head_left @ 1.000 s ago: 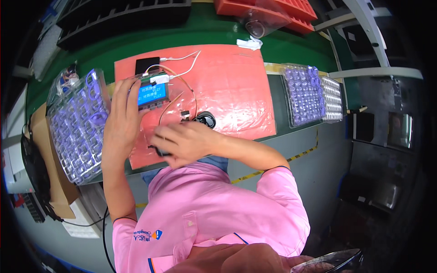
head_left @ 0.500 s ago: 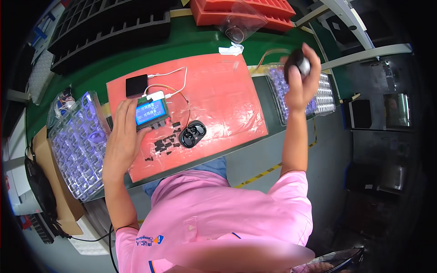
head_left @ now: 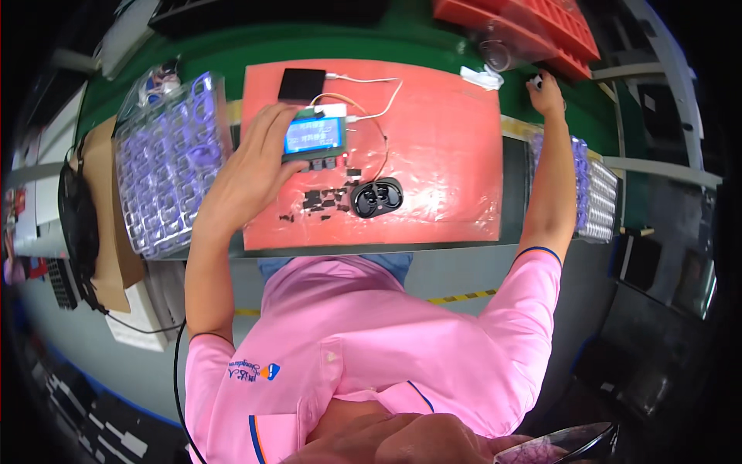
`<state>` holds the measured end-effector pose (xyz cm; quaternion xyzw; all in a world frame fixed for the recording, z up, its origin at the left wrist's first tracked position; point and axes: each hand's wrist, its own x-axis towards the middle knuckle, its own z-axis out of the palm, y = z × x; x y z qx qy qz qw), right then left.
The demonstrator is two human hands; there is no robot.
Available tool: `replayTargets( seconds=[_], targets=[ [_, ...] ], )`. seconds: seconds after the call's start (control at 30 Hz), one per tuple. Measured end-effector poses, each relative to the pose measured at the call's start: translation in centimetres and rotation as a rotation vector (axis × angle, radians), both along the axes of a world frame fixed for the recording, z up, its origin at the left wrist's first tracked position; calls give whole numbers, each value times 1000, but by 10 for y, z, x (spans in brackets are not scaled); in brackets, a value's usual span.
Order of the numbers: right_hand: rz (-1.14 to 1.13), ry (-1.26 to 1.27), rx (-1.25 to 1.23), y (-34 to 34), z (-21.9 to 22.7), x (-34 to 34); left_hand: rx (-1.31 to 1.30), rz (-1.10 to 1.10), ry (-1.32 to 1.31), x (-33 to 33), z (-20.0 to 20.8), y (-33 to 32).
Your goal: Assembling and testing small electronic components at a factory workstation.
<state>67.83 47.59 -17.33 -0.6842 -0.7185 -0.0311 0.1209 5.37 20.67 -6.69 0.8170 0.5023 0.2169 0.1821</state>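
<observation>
My left hand [head_left: 251, 170] grips the left side of a small circuit board with a lit blue display [head_left: 315, 135], its fingers at the upper edge and the thumb below. A wire runs from this board to an open black earbud case [head_left: 377, 198] lying nearer to me. Black bits [head_left: 325, 199] are scattered left of the case. At the far right, my right hand [head_left: 547, 97] is closed around a small round black-and-silver object [head_left: 537, 80], mostly covered by the fingers. A black box [head_left: 301, 85] is joined to the display board by a white cable [head_left: 400, 93].
A pink mat [head_left: 444, 166] covers the middle of the table. Clear trays with purple pieces stand left [head_left: 158, 166] and right [head_left: 578, 158], the right one under my forearm. White tissue [head_left: 482, 78] and red foam trays [head_left: 553, 31] sit at the back right.
My right hand has come down from its raised position and reached farther out at the right, still with the round object. My left hand stays on the display board. The view has turned.
</observation>
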Motion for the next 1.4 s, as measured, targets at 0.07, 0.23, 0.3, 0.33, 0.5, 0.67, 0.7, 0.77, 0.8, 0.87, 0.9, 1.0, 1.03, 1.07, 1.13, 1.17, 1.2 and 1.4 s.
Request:
replayTargets(
  seconds=[0.07, 0.23, 0.3, 0.33, 0.5, 0.67, 0.7, 0.77, 0.8, 0.87, 0.9, 1.0, 1.03, 1.07, 1.13, 1.17, 1.2, 1.4],
  targets=[
    [-19, 0, -75, 5, -14, -2, -22, 18, 3, 1, 0, 3],
    [111, -153, 150, -33, 39, -69, -59, 31, -19, -2, -3, 6],
    [212, 39, 178, -95, 88, -130, -62, 18, -31, -2, -6, 10],
    [290, 133, 164, -125, 101, -155, -49, 2, -38, -2, -10, 13],
    [685, 322, -353, -243, 94, -254, -17, -34, -41, -1, -20, 11],
    [729, 419, -423, -282, 68, -302, -3, -39, -70, -3, -21, 11],
    [723, 411, -416, -285, 64, -307, -12, -28, -65, -4, -21, 9],
    [720, 419, -430, -287, 61, -311, -23, -44, -78, -5, -22, 10],
    [707, 422, -437, -288, 59, -314, -27, -53, -87, -5, -23, 10],
    [697, 423, -448, -290, 57, -320, -25, -37, -75, -5, -25, 9],
    [687, 423, -435, -292, 56, -325, -20, -27, -63, -5, -27, 9],
    [669, 420, -412, -295, 51, -334, 7, -5, -50, -1, -32, 9],
    [672, 416, -374, -297, 49, -334, 28, 4, -44, 1, -34, 9],
    [675, 413, -337, -301, 46, -335, 48, 14, -38, 2, -37, 8],
    [678, 408, -305, -309, 40, -339, 62, 16, -33, 5, -41, 8],
    [663, 451, -265, -316, 36, -346, 79, 12, -26, 6, -43, 9],
    [647, 493, -226, -323, 31, -355, 95, 9, -19, 7, -44, 9],
    [577, 536, -82, -341, 19, -402, 75, -3, -1, 5, -49, 9]
  ],
)
